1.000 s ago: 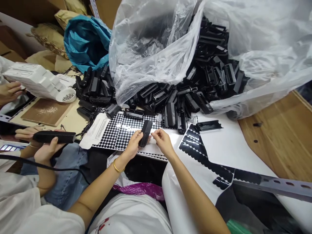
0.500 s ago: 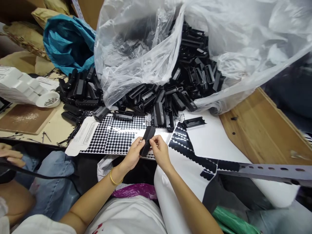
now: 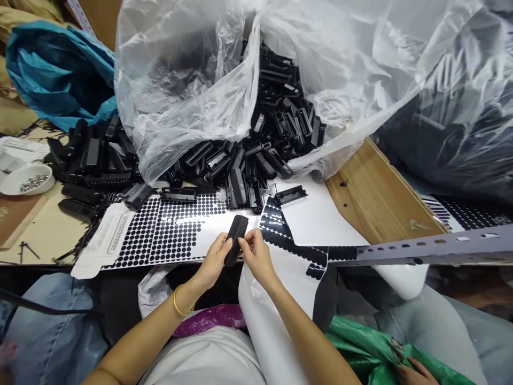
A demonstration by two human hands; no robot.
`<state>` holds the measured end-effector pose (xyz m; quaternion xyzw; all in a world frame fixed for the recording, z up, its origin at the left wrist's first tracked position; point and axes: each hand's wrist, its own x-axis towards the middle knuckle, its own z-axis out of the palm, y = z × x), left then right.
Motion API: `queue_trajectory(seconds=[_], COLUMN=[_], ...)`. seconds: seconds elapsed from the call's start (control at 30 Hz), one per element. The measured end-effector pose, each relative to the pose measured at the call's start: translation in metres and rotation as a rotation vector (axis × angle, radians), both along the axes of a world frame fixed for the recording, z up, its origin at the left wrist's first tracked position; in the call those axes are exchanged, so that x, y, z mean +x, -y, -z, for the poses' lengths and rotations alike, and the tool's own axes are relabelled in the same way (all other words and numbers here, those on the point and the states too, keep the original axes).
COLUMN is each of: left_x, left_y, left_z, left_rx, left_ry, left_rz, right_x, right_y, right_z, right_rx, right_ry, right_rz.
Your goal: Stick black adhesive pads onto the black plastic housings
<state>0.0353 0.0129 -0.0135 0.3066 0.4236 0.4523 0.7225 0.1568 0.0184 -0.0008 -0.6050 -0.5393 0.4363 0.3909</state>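
Note:
A black ribbed plastic piece (image 3: 236, 239) is held over the table's front edge, tilted with its top to the right. My left hand (image 3: 215, 260) wraps its left side, thumb on the face. At its right side my right hand (image 3: 256, 255) is closed, thumb and index finger pressed together against the face; anything small between them is hidden. Behind lies a sheet of black round dots (image 3: 164, 235), part of it bare white. Similar black parts (image 3: 238, 187) are heaped beyond the sheet, some spilling from a clear plastic bag (image 3: 200, 112).
A white dish of small metal pieces (image 3: 28, 180) and a blue bag (image 3: 60, 72) are on the left. A wooden board (image 3: 372, 198) lies right, near a perforated metal rail (image 3: 441, 245). Another person's hand (image 3: 419, 372) touches green plastic (image 3: 360, 342).
The view has swung to the right, so the table's things appear further left. The other person's hand at the left has left view, and one at lower right has appeared. My hands keep the black piece.

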Motion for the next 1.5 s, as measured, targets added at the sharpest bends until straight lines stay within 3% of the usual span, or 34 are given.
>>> queue_trajectory(seconds=[0.2, 0.47, 0.77, 1.03, 1.3, 1.5], left_x=[0.012, 0.026, 0.025, 0.021, 0.016, 0.012], left_y=[-0.001, -0.001, 0.0, 0.001, 0.004, 0.007], left_z=[-0.005, -0.006, -0.011, -0.014, -0.015, -0.021], left_rx=[-0.103, -0.128, -0.139, -0.141, -0.064, 0.003], left_ry=[0.158, 0.234, 0.216, 0.178, 0.121, 0.078], left_rz=[0.136, 0.211, 0.201, 0.189, 0.165, 0.148], right_x=[0.026, 0.046, 0.041, 0.034, 0.023, 0.017], right_y=[0.011, 0.022, 0.023, 0.026, 0.026, 0.027], right_z=[0.004, -0.004, -0.005, -0.021, -0.012, -0.017], right_rx=[-0.068, -0.066, -0.052, 0.111, -0.057, -0.061], right_ry=[-0.236, -0.309, -0.28, 0.039, -0.265, -0.317], right_rz=[0.061, 0.152, 0.132, 0.136, 0.11, 0.099])
